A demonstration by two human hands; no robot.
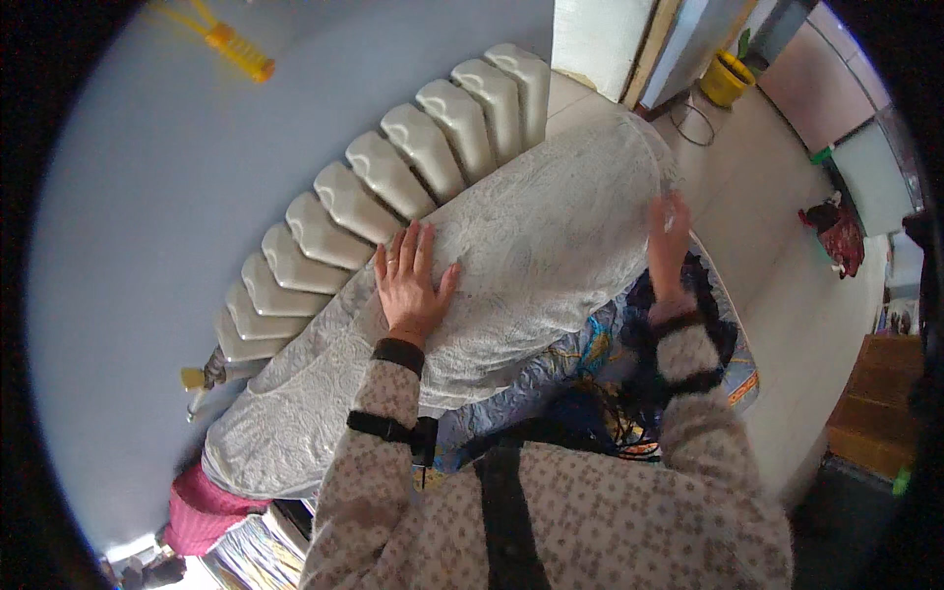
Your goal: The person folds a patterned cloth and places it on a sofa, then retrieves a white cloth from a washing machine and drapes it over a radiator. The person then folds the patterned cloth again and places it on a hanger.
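A white lace-patterned cloth covers a long seat or bench before me, its front edge gathered in folds. My left hand lies palm down on the cloth near the radiator side, fingers spread, a ring on one finger. At the cloth's right end is my right hand, blurred, its fingers at the edge; whether it grips the fabric is unclear. Below the front folds shows a blue patterned quilted cover. Dark fabric lies on it under my right forearm.
A white sectional radiator stands along the grey wall, its valve at the lower left. A pink ribbed cloth sits past the left end. On the tiled floor are a yellow flowerpot and a dark red item.
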